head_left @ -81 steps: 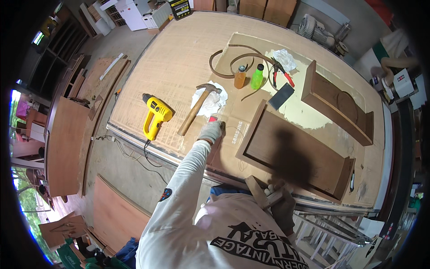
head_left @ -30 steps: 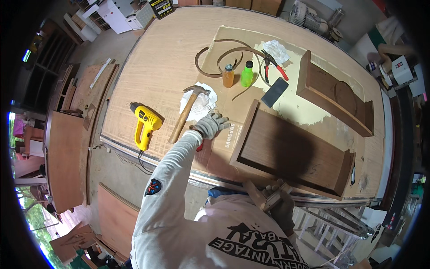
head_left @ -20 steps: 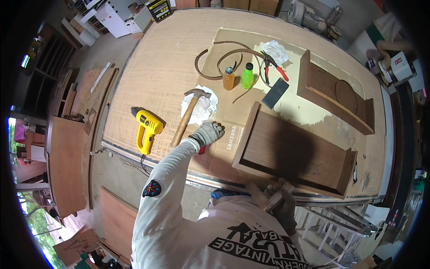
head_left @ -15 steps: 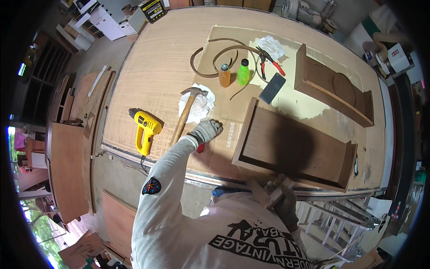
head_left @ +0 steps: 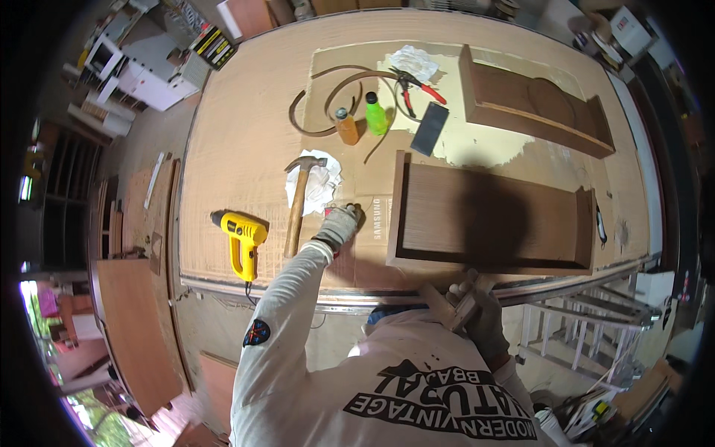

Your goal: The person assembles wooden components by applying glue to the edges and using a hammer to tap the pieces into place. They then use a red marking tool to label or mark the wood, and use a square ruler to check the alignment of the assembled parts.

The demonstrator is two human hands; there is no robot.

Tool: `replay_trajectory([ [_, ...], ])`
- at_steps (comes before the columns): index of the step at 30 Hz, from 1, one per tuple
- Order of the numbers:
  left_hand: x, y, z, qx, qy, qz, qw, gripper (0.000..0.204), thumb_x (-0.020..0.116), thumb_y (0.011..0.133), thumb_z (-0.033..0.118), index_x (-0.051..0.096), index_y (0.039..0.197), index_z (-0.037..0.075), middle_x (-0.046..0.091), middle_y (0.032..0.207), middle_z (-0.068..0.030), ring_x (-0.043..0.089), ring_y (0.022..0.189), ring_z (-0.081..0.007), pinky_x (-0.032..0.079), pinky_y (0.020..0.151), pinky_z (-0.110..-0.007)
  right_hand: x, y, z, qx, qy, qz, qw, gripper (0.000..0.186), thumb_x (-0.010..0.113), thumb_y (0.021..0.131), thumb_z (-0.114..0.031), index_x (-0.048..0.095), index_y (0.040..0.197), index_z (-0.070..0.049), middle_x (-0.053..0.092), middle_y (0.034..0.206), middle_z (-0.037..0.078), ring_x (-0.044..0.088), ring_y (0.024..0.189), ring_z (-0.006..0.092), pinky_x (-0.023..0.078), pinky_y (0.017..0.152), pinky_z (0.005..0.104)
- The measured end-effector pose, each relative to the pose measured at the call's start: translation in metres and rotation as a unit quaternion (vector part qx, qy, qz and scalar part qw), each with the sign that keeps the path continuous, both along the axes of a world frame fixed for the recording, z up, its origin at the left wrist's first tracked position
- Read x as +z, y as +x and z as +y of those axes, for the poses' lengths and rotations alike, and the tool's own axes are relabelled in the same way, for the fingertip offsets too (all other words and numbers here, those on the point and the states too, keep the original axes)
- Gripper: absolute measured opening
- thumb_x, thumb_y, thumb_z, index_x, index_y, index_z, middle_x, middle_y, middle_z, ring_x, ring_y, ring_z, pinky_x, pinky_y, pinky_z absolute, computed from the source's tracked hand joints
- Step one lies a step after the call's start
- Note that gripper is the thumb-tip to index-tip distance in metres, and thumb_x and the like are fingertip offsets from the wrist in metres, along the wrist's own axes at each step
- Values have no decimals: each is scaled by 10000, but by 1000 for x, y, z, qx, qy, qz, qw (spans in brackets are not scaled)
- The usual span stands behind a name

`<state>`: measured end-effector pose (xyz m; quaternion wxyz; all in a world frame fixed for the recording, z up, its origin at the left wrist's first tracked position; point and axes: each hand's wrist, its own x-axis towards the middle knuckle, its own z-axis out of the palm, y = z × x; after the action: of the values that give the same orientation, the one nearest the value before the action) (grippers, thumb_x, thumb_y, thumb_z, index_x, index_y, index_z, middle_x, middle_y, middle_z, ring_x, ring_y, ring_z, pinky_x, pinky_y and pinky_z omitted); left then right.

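Note:
My left hand (head_left: pixel 339 226), gloved in grey, is curled on a partly hidden red item on the brown cardboard (head_left: pixel 371 264). Just left of it a hammer (head_left: pixel 300 197) lies across crumpled white paper (head_left: pixel 324 186), and a yellow heat gun (head_left: pixel 242 242) lies farther left, cord downward. My gloved right hand (head_left: pixel 484 316) grips small wooden pieces (head_left: pixel 443 302) at the table's front edge, close to my body. Beyond it sits a shallow, open-sided wooden box (head_left: pixel 432 208), partly in shadow, with a similar one (head_left: pixel 532 104) behind it.
On the table (head_left: pixel 223 141) are an amber bottle (head_left: pixel 347 130), a green bottle (head_left: pixel 376 119), red-handled pliers (head_left: pixel 424 91), a dark flat block (head_left: pixel 430 128) and curled brown strips (head_left: pixel 313 130). An aluminium ladder (head_left: pixel 577 335) stands right of me, wooden boards (head_left: pixel 138 328) at left.
About a second ago my left fingers were spread over the cardboard; now they are curled on the red item. My view has rotated. The right hand still holds the wooden pieces.

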<state>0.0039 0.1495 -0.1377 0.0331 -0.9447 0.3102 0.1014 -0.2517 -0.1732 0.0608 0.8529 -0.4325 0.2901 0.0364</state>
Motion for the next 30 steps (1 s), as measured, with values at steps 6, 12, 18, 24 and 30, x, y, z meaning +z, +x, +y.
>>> replay_trajectory([
  [6, 0, -4, -11, -120, 126, -66, 983, 198, 601, 841, 139, 669, 996, 36, 698, 877, -112, 702, 820, -276, 526, 643, -453, -4, -34, -15, 28, -109, -83, 990, 415, 560, 990, -186, 496, 1370, -30, 623, 1024, 64, 630, 960, 174, 547, 857, 302],
  [12, -70, -4, 20, -43, 38, -56, 997, 449, 458, 907, 136, 554, 1337, 50, 611, 1104, -107, 595, 982, -280, 478, 844, -424, -15, -62, -26, -138, 124, -4, 983, 442, 671, 948, -175, 536, 1355, -66, 652, 1002, 28, 642, 894, 195, 521, 823, 347],
  [18, -41, -7, 7, -55, 52, -31, 997, 365, 474, 911, 128, 593, 1244, 37, 632, 1096, -130, 611, 957, -321, 486, 842, -460, -7, -119, -30, -248, 193, -67, 947, 438, 679, 929, -159, 555, 1341, -75, 647, 1039, 30, 629, 926, 215, 510, 872, 381],
  [24, -82, -8, 45, 60, -119, 70, 989, 317, 498, 943, 172, 623, 1198, 30, 663, 1080, -171, 618, 966, -352, 490, 886, -441, -19, -135, -50, -268, 198, -85, 939, 400, 668, 930, -139, 562, 1310, -74, 644, 1004, 68, 618, 944, 241, 513, 864, 391],
  [30, -80, -5, 1, 307, -302, 72, 900, 316, 448, 1002, 167, 715, 1109, 36, 730, 1026, -213, 692, 936, -360, 537, 828, -451, -5, -132, -54, -222, 96, -53, 969, 416, 524, 961, -181, 508, 1358, -56, 609, 984, 40, 612, 939, 202, 523, 863, 375],
])
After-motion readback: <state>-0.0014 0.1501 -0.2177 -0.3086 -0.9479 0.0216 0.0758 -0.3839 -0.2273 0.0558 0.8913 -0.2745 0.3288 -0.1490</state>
